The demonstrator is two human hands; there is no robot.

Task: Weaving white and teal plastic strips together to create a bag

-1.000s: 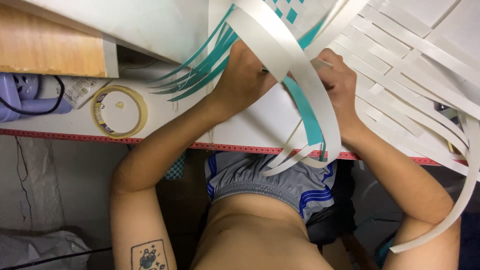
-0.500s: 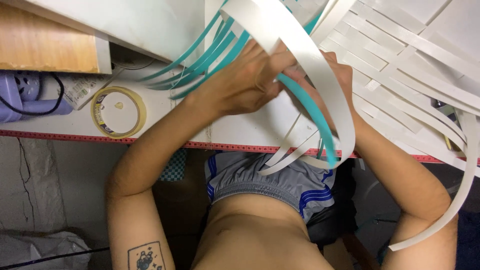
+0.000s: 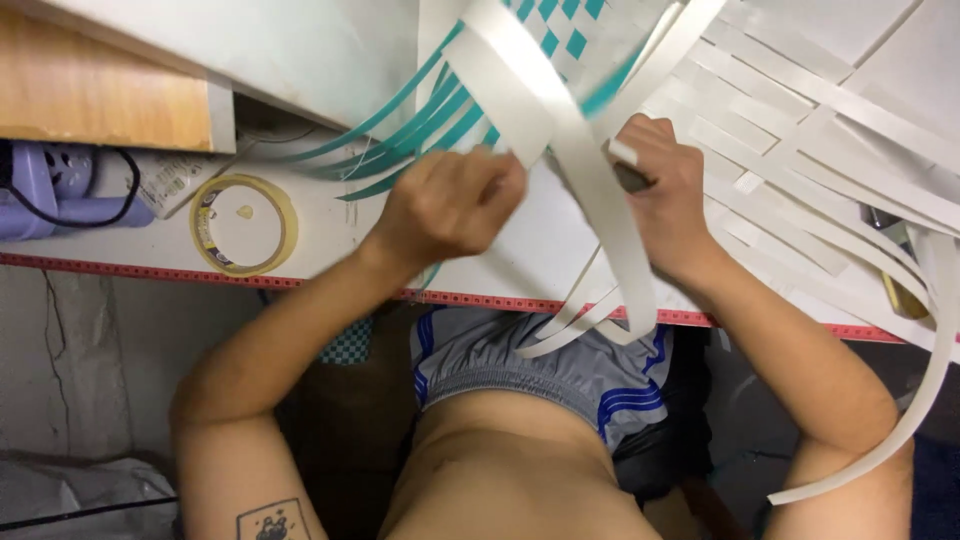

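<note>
A woven mat of white and teal strips [image 3: 560,40] lies on the white table [image 3: 330,70], its loose ends trailing over the near edge. My left hand [image 3: 450,205] is a blurred fist at the base of a wide white strip [image 3: 590,200] that loops down past the table edge. My right hand [image 3: 665,195] is closed on a small dark tool [image 3: 632,178] right beside that strip. Several teal strips [image 3: 400,135] fan out to the left of my left hand.
A roll of clear tape [image 3: 243,225] lies near the table's front edge at left. A purple device with a black cord [image 3: 45,190] sits at far left under a wooden board [image 3: 100,100]. A red measuring strip [image 3: 150,270] runs along the table edge. Long white strips [image 3: 850,150] spread right.
My left hand has slid down and left off the strips and closed into a fist. The teal strip it held is no longer looped over the edge. My right hand stayed in place.
</note>
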